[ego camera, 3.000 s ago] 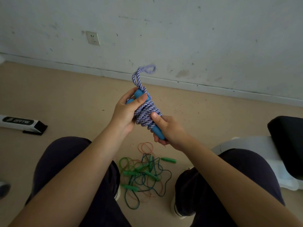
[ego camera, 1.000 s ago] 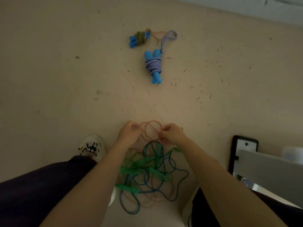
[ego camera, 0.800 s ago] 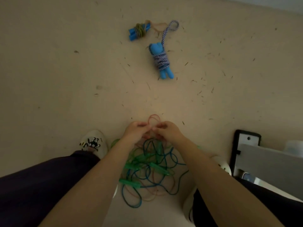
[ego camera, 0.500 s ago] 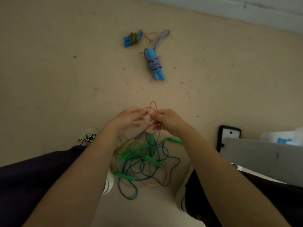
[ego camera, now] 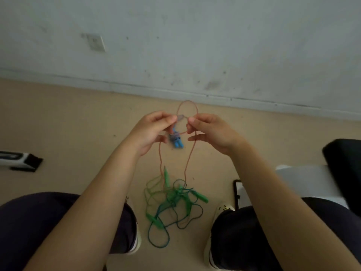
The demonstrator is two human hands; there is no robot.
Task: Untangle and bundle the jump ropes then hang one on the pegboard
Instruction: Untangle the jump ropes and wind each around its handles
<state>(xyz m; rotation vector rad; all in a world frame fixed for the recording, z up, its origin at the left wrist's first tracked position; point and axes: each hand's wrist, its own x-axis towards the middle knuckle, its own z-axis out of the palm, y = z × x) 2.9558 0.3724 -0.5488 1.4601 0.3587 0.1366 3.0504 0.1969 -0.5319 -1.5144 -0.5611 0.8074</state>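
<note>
- left hand [ego camera: 149, 132] and right hand [ego camera: 212, 132] both pinching the orange rope [ego camera: 187, 103], loop sticking up
- the rest trails into the green tangle [ego camera: 172, 200] on the floor [ego camera: 68, 133]

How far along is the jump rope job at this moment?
Done: one blue-handled rope bundle lies wrapped on the tan floor. In hand: the left hand and right hand pinch a thin orange rope loop, lifted from the tangle of green and blue ropes between the feet. Left: that tangle, bundling it, and hanging one; no pegboard is in view.
</note>
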